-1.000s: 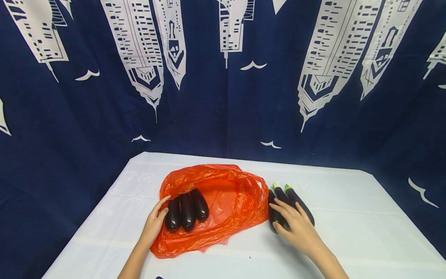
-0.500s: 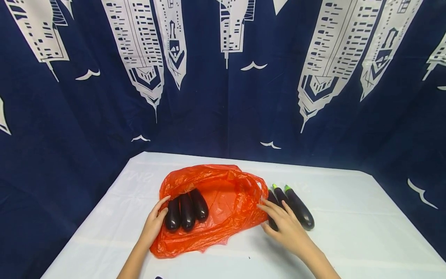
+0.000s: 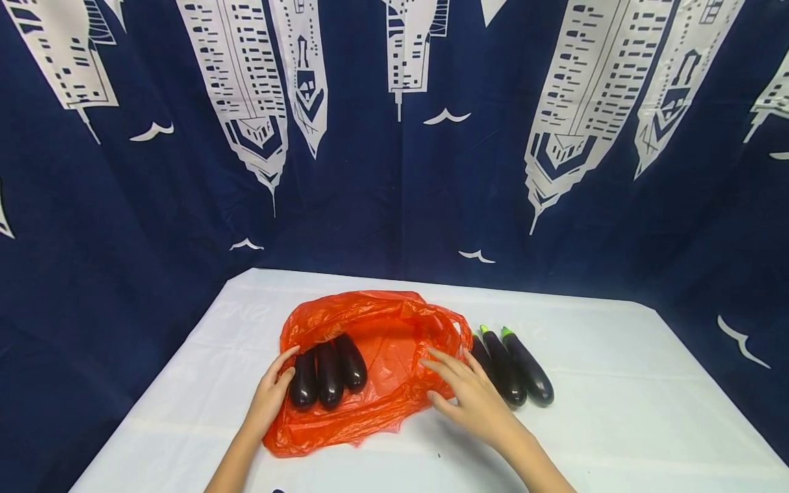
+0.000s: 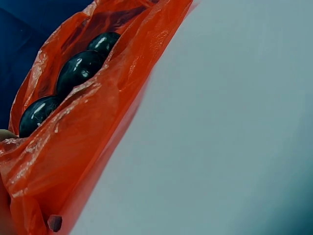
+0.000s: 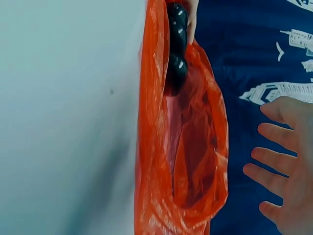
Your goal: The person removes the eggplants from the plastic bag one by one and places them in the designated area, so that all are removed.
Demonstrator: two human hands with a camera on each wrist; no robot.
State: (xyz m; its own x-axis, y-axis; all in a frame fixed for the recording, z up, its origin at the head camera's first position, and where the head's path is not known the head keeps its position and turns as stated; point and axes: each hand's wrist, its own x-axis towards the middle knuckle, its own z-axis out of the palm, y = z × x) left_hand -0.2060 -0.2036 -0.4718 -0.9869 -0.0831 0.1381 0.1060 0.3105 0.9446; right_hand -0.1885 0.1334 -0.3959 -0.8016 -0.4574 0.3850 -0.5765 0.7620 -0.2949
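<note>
A red plastic bag (image 3: 391, 349) lies on its side on the table, mouth towards me. In its left part three dark, glossy eggplants (image 3: 329, 376) lie side by side. My left hand (image 3: 270, 397) grips the bag's left edge between thumb and fingers, beside the leftmost eggplant. My right hand (image 3: 477, 404) hovers over the bag's right front edge, fingers spread and nothing in them; its spread fingers also show in the right wrist view. To the right of the bag lie three more eggplants (image 3: 529, 370) with green stem ends, the nearest partly hidden by the right hand.
A white cloth covers the table (image 3: 622, 411). Behind it hangs a dark blue curtain (image 3: 364, 226) with white printed buildings and birds. A small dark thing (image 3: 279, 491) shows at the bottom edge of the head view.
My right hand has moved left from above the eggplants on the right to the bag's mouth, uncovering more of them. The left hand has stayed at the bag's edge.
</note>
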